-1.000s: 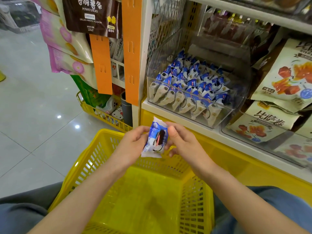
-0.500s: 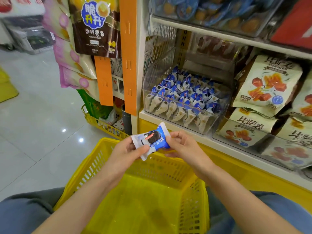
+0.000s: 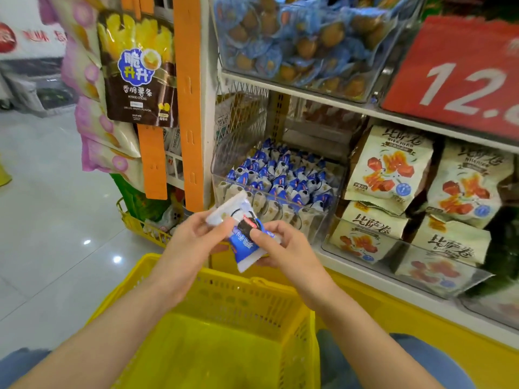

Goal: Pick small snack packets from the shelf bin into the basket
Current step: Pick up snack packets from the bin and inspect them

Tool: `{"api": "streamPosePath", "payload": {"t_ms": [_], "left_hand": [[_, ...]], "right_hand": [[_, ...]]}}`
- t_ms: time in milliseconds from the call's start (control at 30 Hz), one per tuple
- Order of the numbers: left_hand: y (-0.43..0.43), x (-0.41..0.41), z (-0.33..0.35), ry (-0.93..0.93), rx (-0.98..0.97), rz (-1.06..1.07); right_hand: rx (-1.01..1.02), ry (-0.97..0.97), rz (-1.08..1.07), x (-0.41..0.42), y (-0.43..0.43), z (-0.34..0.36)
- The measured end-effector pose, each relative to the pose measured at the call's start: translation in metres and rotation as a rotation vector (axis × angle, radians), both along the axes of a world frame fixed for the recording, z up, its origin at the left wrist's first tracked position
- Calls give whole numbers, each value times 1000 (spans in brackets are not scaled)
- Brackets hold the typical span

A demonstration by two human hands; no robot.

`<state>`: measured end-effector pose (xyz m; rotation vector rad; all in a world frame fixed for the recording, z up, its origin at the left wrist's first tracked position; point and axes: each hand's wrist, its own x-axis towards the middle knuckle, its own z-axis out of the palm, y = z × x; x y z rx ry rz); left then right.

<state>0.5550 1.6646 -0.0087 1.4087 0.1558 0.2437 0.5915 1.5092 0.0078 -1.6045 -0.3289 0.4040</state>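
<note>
A yellow basket [image 3: 254,301] is set below the shelf [image 3: 348,269], under both hands. A clear bin [image 3: 318,220] on the shelf is filled with blue-and-white packets [image 3: 280,178]. One packet [image 3: 243,234] is held tilted above the basket's far rim: its white end is pinched by the left hand [image 3: 193,242], and its blue end is gripped between thumb and fingers of the right hand [image 3: 289,248].

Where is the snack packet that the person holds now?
Head view, centre: the snack packet is pinched between the left hand and right hand, above the far rim of the yellow basket, in front of the clear shelf bin.
</note>
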Motion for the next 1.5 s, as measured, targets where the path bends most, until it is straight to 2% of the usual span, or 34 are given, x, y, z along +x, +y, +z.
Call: {"api": "streamPosePath", "payload": {"t_ms": [67,133,367,433,500,667,767,1033,1100,1167,1200,1333,1433,1500], "left_hand": [[-4,4,0,38,-25,-85],[-6,10,-1,43,-18,-92],[-7,32,-6,35,-216,-48],[-6,39,-5,30,-201,-30],[-4,43,-3,29,-195,-19],[4,49,2,17,-231,-27],[7,50,5,24,-251,-44],[13,47,11,70,-267,-96],[14,46,11,103,-290,-92],[13,46,13,132,-332,-91],[14,45,14,150,-378,-89],[17,42,20,193,-617,-71],[14,37,19,186,-633,-103],[11,36,18,193,-619,-137]], "right_hand": [[86,67,-19,-3,1,-4],[93,39,-28,-4,-1,-8],[-216,-438,-290,36,-21,1],[-386,-554,-306,60,-24,15],[-643,-608,-252,88,-19,30],[-1335,-365,-45,143,6,40],[-1461,-345,-12,155,12,30],[-1335,-385,-217,143,2,36],[-1216,-533,-328,130,-5,49],[-1031,-744,-403,110,-9,62],[-931,-790,-413,100,-9,67],[-595,-598,-314,64,1,72],[-489,-465,-269,48,7,65],[-395,-289,-189,41,11,59]]}}
